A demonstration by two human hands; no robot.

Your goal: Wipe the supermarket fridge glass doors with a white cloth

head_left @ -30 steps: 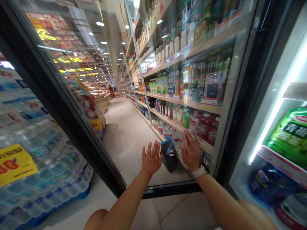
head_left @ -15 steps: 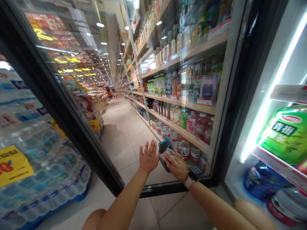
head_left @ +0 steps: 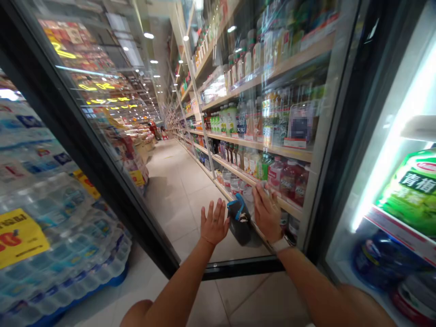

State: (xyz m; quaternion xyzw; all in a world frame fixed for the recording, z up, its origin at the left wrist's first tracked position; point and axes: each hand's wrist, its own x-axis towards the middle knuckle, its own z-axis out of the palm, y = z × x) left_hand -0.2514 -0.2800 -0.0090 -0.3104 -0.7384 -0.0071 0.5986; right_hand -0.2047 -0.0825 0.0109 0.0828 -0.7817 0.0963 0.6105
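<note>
My left hand lies with fingers spread and palm toward the glass door, which has a black frame. My right hand, with a watch strap at the wrist, is against the glass farther right, fingers stretched upward and close together. The crumpled white cloth seen in it just before is hidden, apparently beneath the palm. Through the pane, between the hands, a dark bag-like container with a blue strap shows low down near the shelf.
Wooden shelves of bottled drinks show in the glass on the right. A lit cooler with a green-labelled drink is at far right. Shrink-wrapped water bottles are stacked at left, with a yellow price sign. Tiled floor runs down the aisle.
My right hand has moved up and to the right across the glass, uncovering the dark container. The white cloth has gone out of sight. My left hand has stayed nearly where it was.
</note>
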